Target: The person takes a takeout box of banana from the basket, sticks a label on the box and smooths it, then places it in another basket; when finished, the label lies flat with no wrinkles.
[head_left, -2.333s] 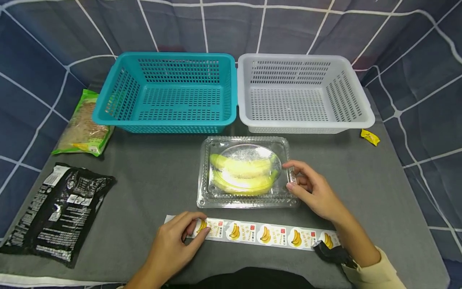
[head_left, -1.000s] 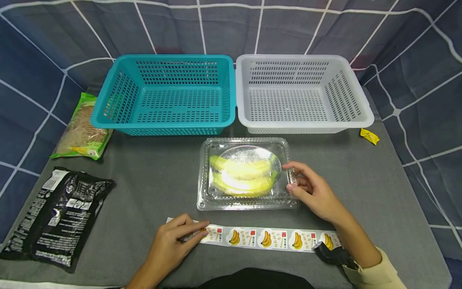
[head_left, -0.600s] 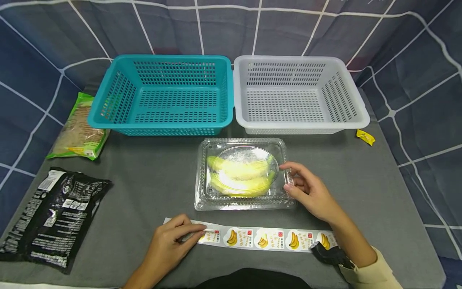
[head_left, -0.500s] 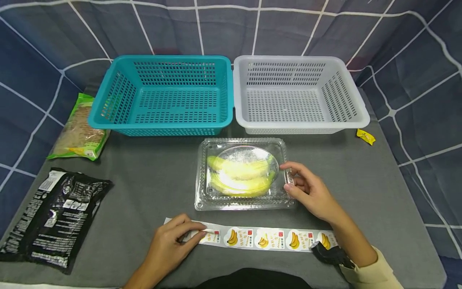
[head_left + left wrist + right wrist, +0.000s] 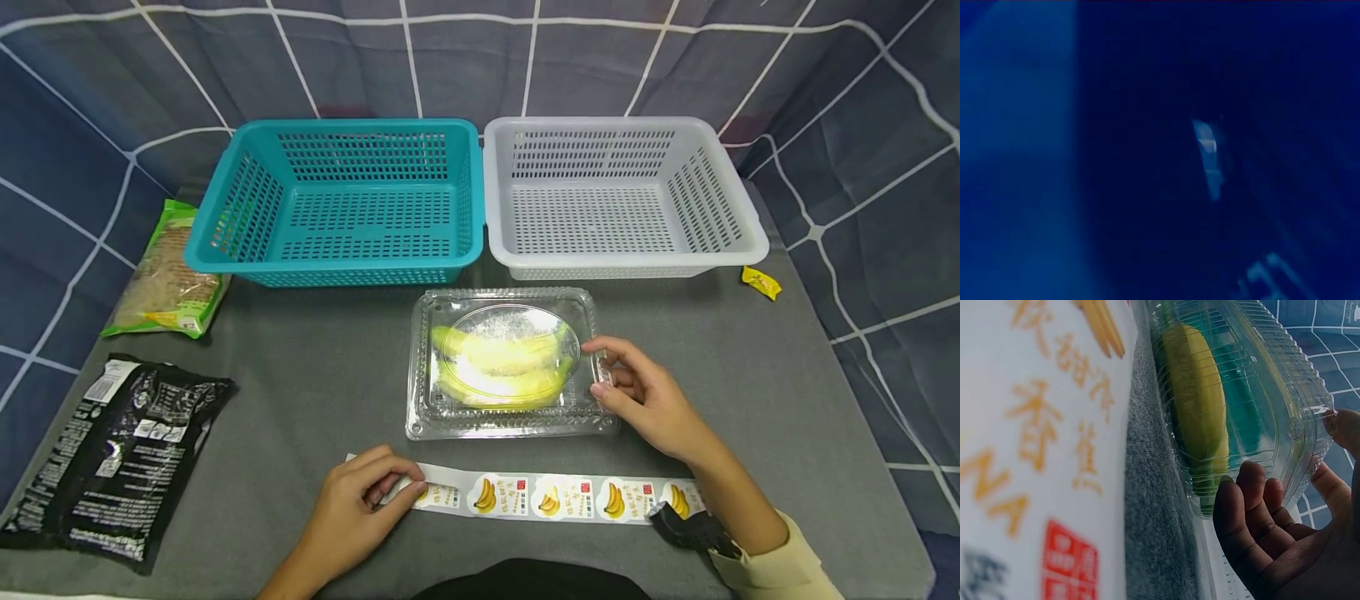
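In the head view, a clear plastic clamshell box (image 5: 423,417) holding bananas (image 5: 502,354) lies at mid-table with its lid down. At its right edge my right hand (image 5: 656,408) grips the box between thumb and fingers. Nearer me runs a strip of banana stickers (image 5: 562,497). My left hand (image 5: 356,508) pinches the strip near its left end, where a white flap stands up over a label. The right wrist view has my curled fingers (image 5: 1254,512) at the box wall (image 5: 1297,425), the sticker strip looming close at left. The left wrist view is too dark to read.
A teal basket (image 5: 333,273) and a white basket (image 5: 622,265) stand side by side at the back. At left lie a green-edged food packet (image 5: 168,279) and a black bag (image 5: 123,458). A small yellow packet (image 5: 761,282) rests at right. A grid-patterned curtain surrounds the table.
My left fingers have pulled slightly back to the left, and a white flap of the strip has come up beside them. My right hand keeps its grip on the box.
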The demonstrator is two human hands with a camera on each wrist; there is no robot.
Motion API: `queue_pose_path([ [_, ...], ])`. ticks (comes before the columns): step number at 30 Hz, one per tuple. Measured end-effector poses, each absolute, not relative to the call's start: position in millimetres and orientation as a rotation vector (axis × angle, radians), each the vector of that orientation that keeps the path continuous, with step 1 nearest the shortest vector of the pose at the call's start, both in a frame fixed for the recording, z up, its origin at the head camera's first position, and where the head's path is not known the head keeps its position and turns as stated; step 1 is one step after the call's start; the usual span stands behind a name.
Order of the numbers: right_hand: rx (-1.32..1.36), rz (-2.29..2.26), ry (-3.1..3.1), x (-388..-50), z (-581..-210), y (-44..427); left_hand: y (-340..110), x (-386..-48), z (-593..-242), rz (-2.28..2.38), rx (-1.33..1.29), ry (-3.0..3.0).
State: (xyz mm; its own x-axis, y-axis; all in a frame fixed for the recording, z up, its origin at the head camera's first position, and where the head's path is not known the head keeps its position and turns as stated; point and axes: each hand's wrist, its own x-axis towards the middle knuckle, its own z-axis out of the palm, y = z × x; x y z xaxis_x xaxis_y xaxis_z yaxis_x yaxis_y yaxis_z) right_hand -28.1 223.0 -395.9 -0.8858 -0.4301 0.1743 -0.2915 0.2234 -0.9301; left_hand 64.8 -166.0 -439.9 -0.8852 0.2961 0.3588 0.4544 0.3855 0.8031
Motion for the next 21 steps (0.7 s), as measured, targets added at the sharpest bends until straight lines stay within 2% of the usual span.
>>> queue_pose_path([
  [7,-0.709,-1.756,2.363,-28,-396,223,-180,61,-434,-1.922,-0.841,-2.456],
  [21,-0.701,-1.758,2.352,-27,-396,222,-196,56,-425,-2.226,-0.948,-2.352],
])
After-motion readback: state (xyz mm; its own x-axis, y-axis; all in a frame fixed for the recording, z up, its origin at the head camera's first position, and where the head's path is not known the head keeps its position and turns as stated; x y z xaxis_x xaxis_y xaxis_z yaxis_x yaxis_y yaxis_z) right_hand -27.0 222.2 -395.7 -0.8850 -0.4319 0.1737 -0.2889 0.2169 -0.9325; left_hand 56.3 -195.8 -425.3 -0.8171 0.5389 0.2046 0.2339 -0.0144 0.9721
